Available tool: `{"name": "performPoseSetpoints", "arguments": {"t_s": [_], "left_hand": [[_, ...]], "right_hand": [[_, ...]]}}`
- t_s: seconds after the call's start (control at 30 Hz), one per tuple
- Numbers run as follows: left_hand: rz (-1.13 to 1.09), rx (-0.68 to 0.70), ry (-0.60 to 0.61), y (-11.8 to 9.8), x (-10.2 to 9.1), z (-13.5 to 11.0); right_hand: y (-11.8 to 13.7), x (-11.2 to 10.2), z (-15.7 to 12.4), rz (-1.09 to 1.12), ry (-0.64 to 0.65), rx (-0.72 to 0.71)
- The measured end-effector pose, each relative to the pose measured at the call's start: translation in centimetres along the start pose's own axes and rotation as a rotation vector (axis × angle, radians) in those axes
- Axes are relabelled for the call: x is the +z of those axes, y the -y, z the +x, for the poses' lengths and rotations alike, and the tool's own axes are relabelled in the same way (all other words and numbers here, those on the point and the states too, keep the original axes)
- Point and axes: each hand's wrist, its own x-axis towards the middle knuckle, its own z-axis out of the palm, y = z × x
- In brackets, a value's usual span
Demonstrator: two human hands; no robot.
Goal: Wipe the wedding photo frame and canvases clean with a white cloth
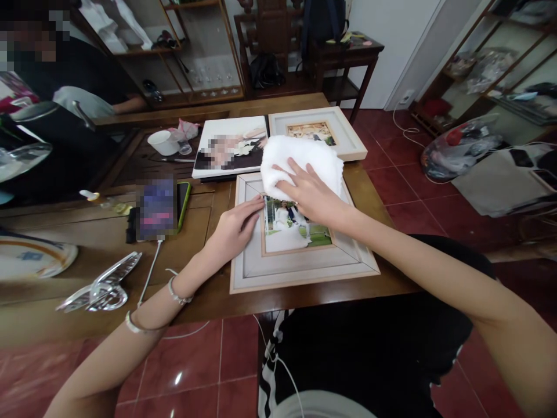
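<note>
A pale wooden picture frame [304,276] lies flat near the table's front edge, with a photo [319,235] of people outdoors in its middle. My right hand [315,194] rests spread on a folded white cloth [319,157], which covers the far part of the frame and overlaps another frame behind. The fingers lie on top of the cloth, not wrapped round it. My left hand [237,223] lies on the left side of the frame, fingers stretched out towards the photo. The fingertips touch the frame near the photo's upper left corner.
Behind lie a second pale frame [352,136] and a photo panel [237,129]. Left of me are a phone [183,206], a silver butterfly-shaped object [104,287], a dropper bottle [115,206] and a white cup [163,143]. Another person's arm [130,104] rests across the table.
</note>
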Motion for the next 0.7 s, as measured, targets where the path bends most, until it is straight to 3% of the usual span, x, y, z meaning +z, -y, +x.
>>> {"name": "performPoseSetpoints", "arguments": {"t_s": [0.17,0.3,0.47,0.7], "left_hand": [[0.019,-0.022,-0.019,0.2,0.1,0.0],[0.031,0.002,-0.023,0.3,0.1,0.0],[0.043,-0.004,-0.016,0.3,0.1,-0.1],[0.024,0.005,0.005,0.2,0.1,-0.1]], "right_hand": [[1.3,1.1,0.2,-0.041,0.141,-0.055],[3.1,0.4,-1.9,-0.083,0.146,-0.122],[5.3,-1.5,-5.4,-0.007,0.237,-0.209],[7.6,-5.7,-8.8,0.283,0.396,-0.323]]}}
